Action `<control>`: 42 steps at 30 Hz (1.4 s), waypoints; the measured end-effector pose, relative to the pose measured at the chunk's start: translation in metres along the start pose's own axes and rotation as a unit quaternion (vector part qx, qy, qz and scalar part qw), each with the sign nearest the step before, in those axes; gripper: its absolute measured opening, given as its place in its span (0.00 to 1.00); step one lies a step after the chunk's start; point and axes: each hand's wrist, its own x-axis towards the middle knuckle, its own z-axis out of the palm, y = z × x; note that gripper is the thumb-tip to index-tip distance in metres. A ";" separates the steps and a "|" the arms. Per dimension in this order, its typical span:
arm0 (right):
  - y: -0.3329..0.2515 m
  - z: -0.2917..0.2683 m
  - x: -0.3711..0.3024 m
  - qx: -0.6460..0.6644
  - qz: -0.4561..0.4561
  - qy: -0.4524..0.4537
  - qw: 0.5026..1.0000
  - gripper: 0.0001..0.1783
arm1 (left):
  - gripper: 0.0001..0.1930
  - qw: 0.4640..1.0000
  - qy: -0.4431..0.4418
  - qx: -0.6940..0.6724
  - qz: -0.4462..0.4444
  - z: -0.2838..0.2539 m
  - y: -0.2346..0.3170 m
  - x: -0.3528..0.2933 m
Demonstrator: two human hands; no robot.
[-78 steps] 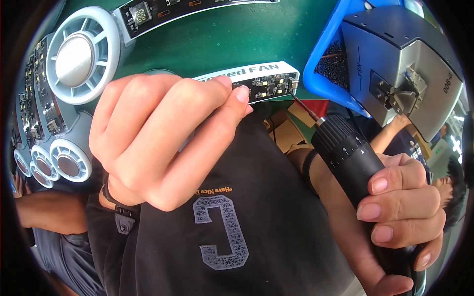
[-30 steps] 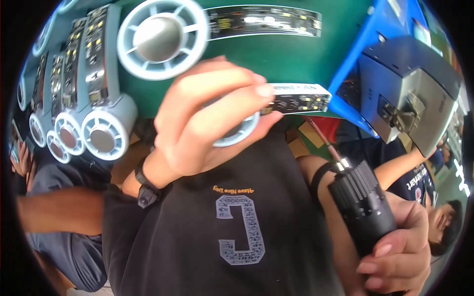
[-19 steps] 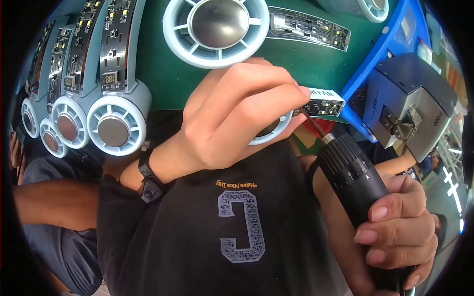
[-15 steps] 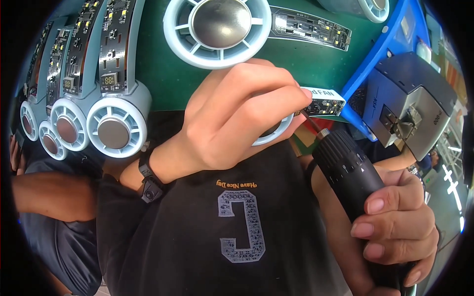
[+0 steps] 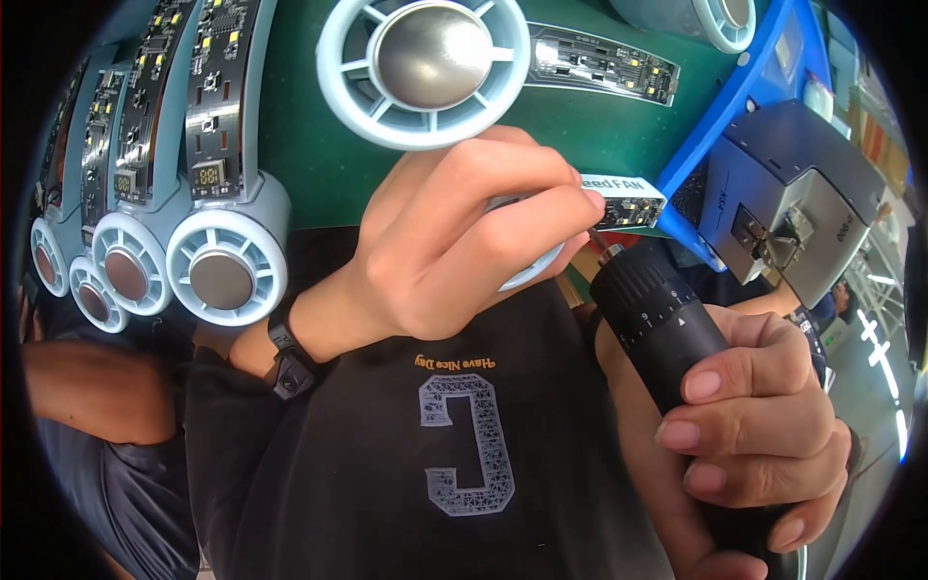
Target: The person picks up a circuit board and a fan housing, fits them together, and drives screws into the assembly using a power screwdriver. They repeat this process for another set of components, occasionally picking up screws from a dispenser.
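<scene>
- The left hand (image 5: 454, 242) has its fingers curled tight around a pale blue round fan housing (image 5: 530, 275) with a circuit strip, pinning it at the near edge of the green work mat (image 5: 309, 126), likely to steady it.
- The right hand (image 5: 744, 435) wraps a black cylindrical electric screwdriver (image 5: 667, 329), tip angled up, touching the strip.
- More pale blue fan units (image 5: 227, 275) lie stacked at left.

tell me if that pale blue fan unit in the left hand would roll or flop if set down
The fan unit looks like rigid moulded plastic, so probably stiff, not floppy. Its round head might rock, but the flat circuit strip likely stops rolling. The left hand pinches it easily, suggesting it is light.
</scene>
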 end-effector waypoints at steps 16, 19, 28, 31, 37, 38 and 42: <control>-0.071 -0.137 0.009 -0.448 -0.130 0.204 0.861 0.17 | 0.32 0.975 -0.184 0.126 -0.003 -0.019 0.019 0.015; -0.060 -0.137 0.008 -0.467 -0.069 0.198 0.859 0.17 | 0.33 0.972 -0.193 0.135 0.000 -0.020 0.022 0.014; -0.023 -0.102 0.027 -0.148 -0.095 0.235 0.956 0.23 | 0.33 0.972 -0.184 0.148 0.009 -0.028 0.019 0.014; -0.049 -0.091 -0.011 -0.155 -0.069 0.220 0.961 0.17 | 0.32 0.978 -0.161 0.131 0.008 -0.026 0.020 0.013; -0.115 -0.116 0.019 -0.051 -0.030 0.196 0.979 0.18 | 0.36 0.983 -0.160 0.088 -0.002 -0.033 0.009 0.007; -0.152 -0.189 -0.010 -0.013 -0.014 0.176 0.984 0.18 | 0.37 0.984 -0.142 0.108 -0.013 -0.044 0.011 0.001; -0.117 -0.147 -0.017 -0.017 -0.016 0.153 0.988 0.19 | 0.37 0.987 -0.133 0.084 0.013 -0.026 0.008 0.004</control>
